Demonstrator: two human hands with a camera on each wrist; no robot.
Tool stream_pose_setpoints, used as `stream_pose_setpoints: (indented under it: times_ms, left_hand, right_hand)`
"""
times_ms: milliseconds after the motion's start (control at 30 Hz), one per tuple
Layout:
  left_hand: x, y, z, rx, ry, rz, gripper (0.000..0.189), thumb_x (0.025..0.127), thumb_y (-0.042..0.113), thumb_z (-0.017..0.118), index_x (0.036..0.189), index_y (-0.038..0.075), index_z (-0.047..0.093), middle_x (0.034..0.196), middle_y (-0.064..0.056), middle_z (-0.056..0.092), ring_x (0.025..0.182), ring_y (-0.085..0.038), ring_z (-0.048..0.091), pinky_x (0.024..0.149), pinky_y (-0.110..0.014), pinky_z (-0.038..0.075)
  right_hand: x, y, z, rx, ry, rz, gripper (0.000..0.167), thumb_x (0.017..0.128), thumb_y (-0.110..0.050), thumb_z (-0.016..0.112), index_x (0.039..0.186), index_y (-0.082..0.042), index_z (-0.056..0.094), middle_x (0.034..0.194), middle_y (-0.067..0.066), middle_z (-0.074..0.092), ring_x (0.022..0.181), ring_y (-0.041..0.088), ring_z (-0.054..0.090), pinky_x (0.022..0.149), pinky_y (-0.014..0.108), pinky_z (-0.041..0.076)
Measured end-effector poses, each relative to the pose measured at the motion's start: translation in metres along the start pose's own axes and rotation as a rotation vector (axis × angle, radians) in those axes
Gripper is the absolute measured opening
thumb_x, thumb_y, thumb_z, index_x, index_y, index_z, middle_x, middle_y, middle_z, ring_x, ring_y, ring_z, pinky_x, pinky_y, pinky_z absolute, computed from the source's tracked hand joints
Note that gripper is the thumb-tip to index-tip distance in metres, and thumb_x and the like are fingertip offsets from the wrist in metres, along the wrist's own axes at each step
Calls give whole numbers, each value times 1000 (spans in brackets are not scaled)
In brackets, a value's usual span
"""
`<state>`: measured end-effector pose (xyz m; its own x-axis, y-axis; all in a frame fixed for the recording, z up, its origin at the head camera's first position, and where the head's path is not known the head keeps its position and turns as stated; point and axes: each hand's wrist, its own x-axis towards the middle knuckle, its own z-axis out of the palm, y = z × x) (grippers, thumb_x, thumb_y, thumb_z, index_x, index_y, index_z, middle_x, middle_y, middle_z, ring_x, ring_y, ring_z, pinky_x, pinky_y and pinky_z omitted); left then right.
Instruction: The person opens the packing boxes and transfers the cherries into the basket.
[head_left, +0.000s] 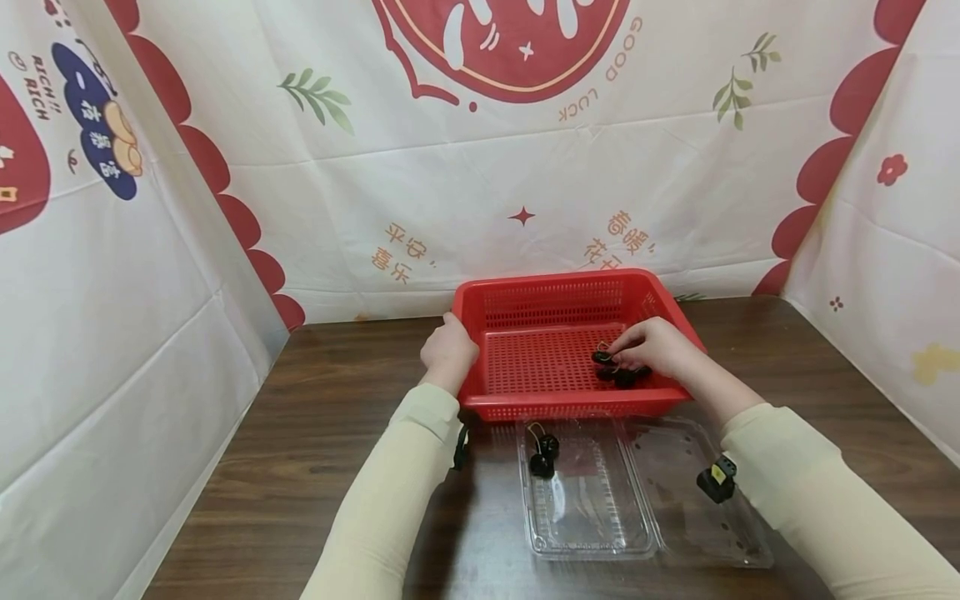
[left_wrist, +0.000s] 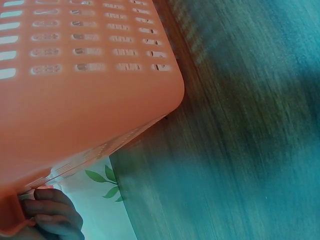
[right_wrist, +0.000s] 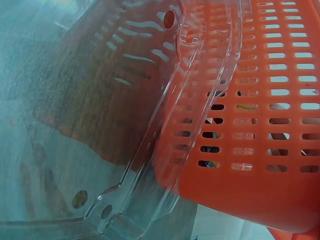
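Observation:
A red plastic basket (head_left: 517,362) with slotted walls stands at the back of the table. My left hand (head_left: 448,346) grips its left rim, and in the left wrist view the fingers (left_wrist: 52,207) curl round the edge. Inside the basket at the right, my right hand (head_left: 651,346) pinches a dark cherry (head_left: 602,357) by its thin stem. More dark cherries (head_left: 624,377) lie under that hand, partly hidden by it. The right wrist view shows the basket wall (right_wrist: 240,195) with dark fruit behind its slots; the hand is mostly hidden there.
In front of the basket lies an opened clear plastic clamshell box (head_left: 592,533), its lid (head_left: 697,533) folded out to the right. A few dark cherries (head_left: 543,457) with stems sit in its back left part. Printed white cloth (head_left: 480,208) hangs behind the brown table (head_left: 330,433).

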<state>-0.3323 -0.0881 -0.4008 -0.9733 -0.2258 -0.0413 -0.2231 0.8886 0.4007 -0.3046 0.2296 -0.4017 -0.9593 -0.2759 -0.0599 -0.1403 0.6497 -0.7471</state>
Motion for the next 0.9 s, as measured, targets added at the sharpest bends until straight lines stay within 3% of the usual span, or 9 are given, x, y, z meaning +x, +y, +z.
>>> stream_pose_setpoints:
  times_ms: [500,733,900]
  left_hand:
    - [-1,0,-1,-3,12,7,53,87,21,67,131,4,44,101,-15,64,86,-27,64,71,-45,53]
    - [-1,0,-1,-1,6,4,53,87,20,66,132,4,43,101,-15,64,86,-27,63,72,-46,53]
    - [-2,0,-1,-5,12,12,54,87,21,66,132,3,44,101,-15,64,86,-28,64,72,-46,53]
  right_hand:
    - [0,-2,1,-82,-34,22,24,91,-11,68,111,1,72,101,15,70,77,27,60,69,42,53]
    - [1,-1,2,-107,-47,15,26,89,-11,69,111,2,71,99,14,71,79,26,60,67,34,50]
    - [1,-1,2,-108,-49,17,27,89,-12,70,112,2,71,99,15,71,80,26,62,71,36,52]
